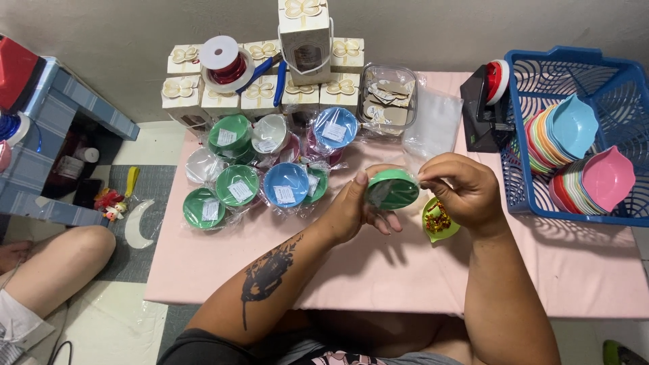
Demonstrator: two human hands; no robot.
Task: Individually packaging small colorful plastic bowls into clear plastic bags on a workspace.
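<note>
Two hands are meeting above the pink worktop (pixel 378 270): our left hand (pixel 351 213) is cupping a smooth green bowl (pixel 393 189) wrapped in clear film, its grip closed around the rim, while our right hand (pixel 460 189) is pinching the film at the bowl's top edge. Just under that grip a lime dish (pixel 439 223) of glittery bits is sitting. Beyond the left grip, wrapped bowls (pixel 270 165) are crowding together; open cloth is lying toward us.

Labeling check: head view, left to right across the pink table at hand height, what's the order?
Green wrapped bowls → blue wrapped bowl → left hand → green bowl held in plastic wrap → right hand → blue plastic basket.
</note>
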